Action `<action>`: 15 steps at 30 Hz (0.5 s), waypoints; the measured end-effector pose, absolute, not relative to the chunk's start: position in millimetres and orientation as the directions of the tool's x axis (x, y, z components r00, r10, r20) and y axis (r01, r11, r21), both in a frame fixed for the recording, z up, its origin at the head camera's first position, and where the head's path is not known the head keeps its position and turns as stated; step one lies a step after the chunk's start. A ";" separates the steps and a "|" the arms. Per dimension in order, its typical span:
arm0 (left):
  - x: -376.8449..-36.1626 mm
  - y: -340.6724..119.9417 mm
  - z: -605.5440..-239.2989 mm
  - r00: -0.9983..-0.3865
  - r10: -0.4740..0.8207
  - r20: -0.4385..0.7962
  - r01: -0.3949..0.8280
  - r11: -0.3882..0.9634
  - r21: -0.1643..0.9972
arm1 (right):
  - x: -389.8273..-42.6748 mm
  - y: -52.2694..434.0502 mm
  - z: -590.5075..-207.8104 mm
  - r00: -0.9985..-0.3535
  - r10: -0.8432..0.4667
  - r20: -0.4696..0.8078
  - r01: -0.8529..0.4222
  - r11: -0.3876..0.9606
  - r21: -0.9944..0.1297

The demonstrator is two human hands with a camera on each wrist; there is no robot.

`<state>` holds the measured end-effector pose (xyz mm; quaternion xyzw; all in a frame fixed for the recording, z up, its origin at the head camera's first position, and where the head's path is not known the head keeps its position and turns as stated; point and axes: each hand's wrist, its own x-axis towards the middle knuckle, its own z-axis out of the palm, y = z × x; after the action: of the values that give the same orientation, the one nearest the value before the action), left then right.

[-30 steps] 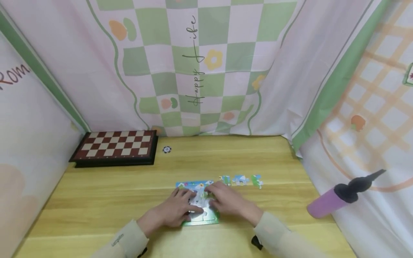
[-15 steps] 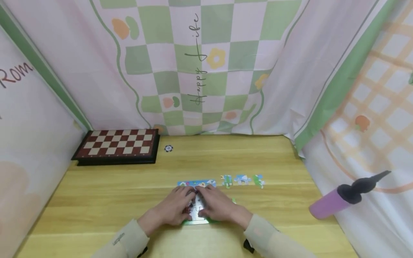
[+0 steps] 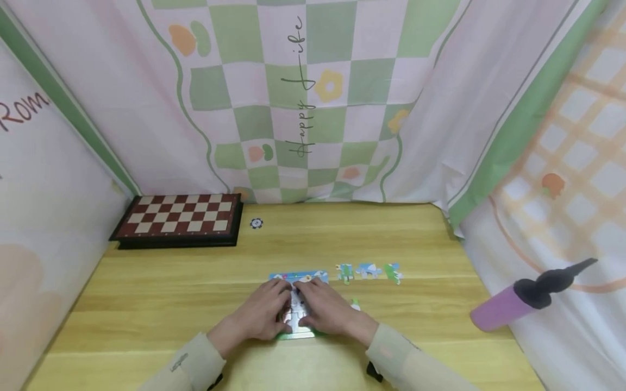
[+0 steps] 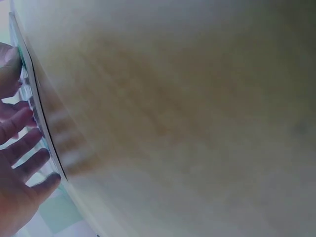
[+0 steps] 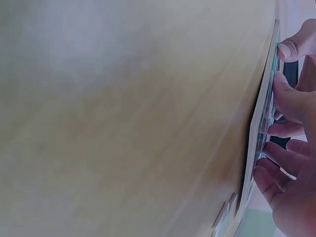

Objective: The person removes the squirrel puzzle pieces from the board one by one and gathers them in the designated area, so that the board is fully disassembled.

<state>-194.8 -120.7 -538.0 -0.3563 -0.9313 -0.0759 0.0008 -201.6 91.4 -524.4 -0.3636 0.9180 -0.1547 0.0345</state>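
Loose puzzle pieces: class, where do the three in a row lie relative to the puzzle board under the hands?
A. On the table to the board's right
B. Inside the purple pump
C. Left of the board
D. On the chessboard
A: the loose pieces lie in a row on the table, right of the puzzle board.

— Where can your hand pass?
— The table [image 3: 146, 304] lies bare left of the puzzle board [image 3: 298, 278], and bare between it and the chessboard [image 3: 178, 220].
— And what blocks you?
— Loose pieces [image 3: 369, 271] sit just right of the board, a purple pump [image 3: 518, 301] at the right edge, curtains [image 3: 440, 136] closing three sides.
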 end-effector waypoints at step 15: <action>-196.6 -123.2 -526.2 -0.760 0.649 -0.021 0.643 0.756 0.122 | -202.5 89.9 -522.5 -0.731 -0.682 0.019 -0.664 0.704 -0.251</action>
<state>-196.6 -123.2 -526.2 -0.3448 -0.9366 -0.0537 -0.0309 -202.5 89.9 -522.5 -0.3650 0.9223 -0.1211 0.0374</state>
